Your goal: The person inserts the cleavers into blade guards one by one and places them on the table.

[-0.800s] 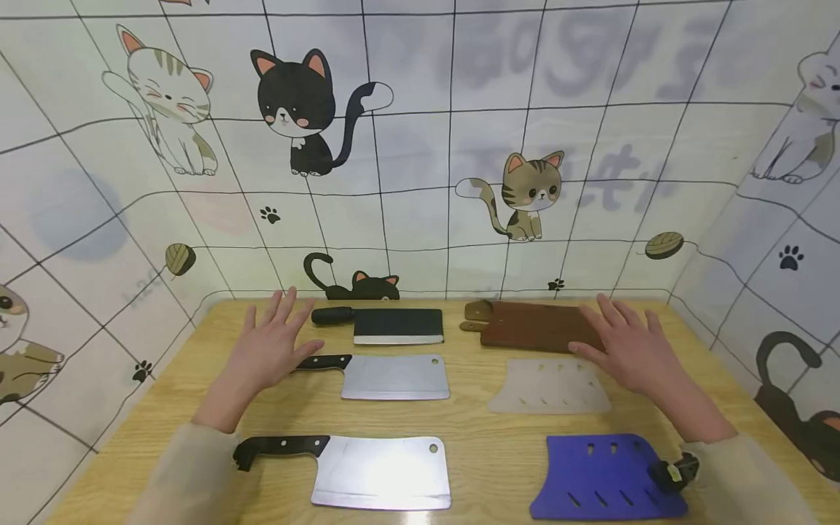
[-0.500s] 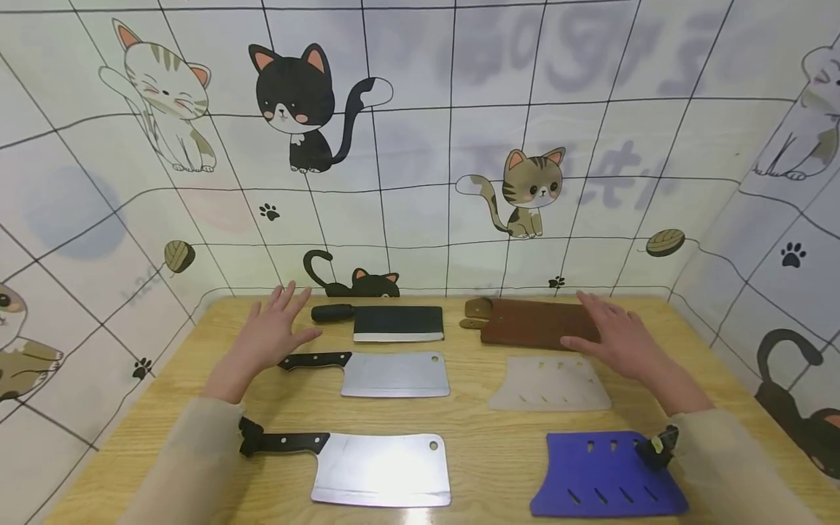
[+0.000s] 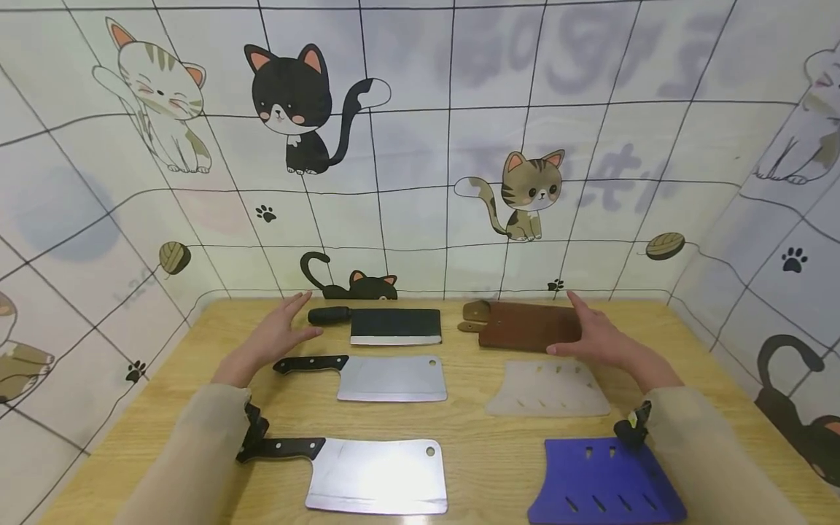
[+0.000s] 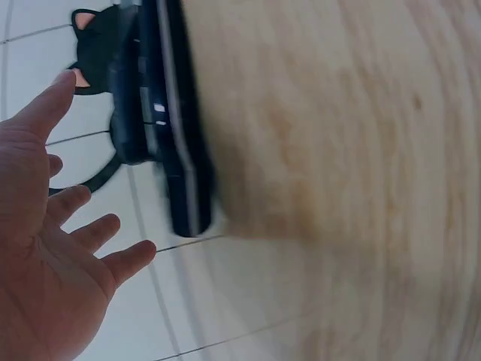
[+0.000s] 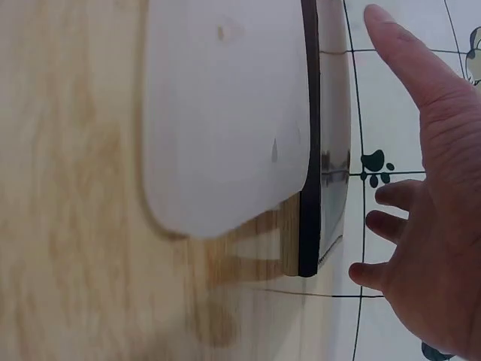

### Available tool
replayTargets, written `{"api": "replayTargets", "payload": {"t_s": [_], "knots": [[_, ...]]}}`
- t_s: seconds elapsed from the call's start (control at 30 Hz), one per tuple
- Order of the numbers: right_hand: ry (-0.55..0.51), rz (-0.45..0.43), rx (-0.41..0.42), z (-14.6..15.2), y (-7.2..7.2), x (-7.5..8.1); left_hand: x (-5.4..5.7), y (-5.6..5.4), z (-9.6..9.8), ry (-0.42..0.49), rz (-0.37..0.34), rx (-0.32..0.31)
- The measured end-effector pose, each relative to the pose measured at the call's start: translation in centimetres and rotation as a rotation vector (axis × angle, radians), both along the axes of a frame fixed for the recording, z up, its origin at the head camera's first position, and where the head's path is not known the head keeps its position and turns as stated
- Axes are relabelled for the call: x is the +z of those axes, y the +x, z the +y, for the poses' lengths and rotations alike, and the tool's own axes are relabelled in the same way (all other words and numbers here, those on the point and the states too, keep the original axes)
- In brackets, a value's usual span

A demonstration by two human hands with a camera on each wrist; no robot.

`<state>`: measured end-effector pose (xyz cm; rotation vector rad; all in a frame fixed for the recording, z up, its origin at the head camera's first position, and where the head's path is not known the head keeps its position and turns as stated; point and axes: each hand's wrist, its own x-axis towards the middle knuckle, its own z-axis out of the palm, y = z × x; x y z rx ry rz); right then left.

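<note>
My left hand (image 3: 270, 341) hovers left of the handles of two cleavers, fingers spread and palm turned inward. One is a dark-bladed cleaver (image 3: 395, 326) with a black round handle at the back; in front lies a cleaver with a riveted black handle (image 3: 392, 379). Over the right end of a brown leather sheath (image 3: 528, 326) hangs my right hand (image 3: 600, 337), thumb apart from the fingers and holding nothing. A translucent white blade guard (image 3: 550, 388) lies just in front of that sheath; it looms large in the right wrist view. Both hands appear unloaded in the wrist views.
A larger shiny cleaver (image 3: 377, 475) lies at the front left, its handle end by my left wrist strap. Across from it a blue blade guard (image 3: 600, 481) sits partly under my right forearm. Cat-patterned wall sheeting (image 3: 420, 219) rises behind the wooden table (image 3: 475, 437).
My right hand has moved left over the sheath's end. The left hand has turned from palm down toward palm inward, its forearm shifting slightly right. The cleavers and guards stay put.
</note>
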<state>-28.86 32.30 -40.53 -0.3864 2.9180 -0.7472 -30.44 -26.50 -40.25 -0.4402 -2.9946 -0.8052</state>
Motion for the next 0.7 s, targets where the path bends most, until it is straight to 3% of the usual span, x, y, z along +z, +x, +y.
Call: {"api": "replayTargets", "payload": {"t_s": [0.23, 0.7], "knots": [[0.007, -0.03, 0.03, -0.3, -1.4, -0.6, -1.2, -1.2, -0.4, 0.09, -0.063, 0.03], [0.035, -0.032, 0.129, -1.1, -3.2, -0.3, -1.6, -3.5, 0.9, 0.165, -0.064, -0.023]]}}
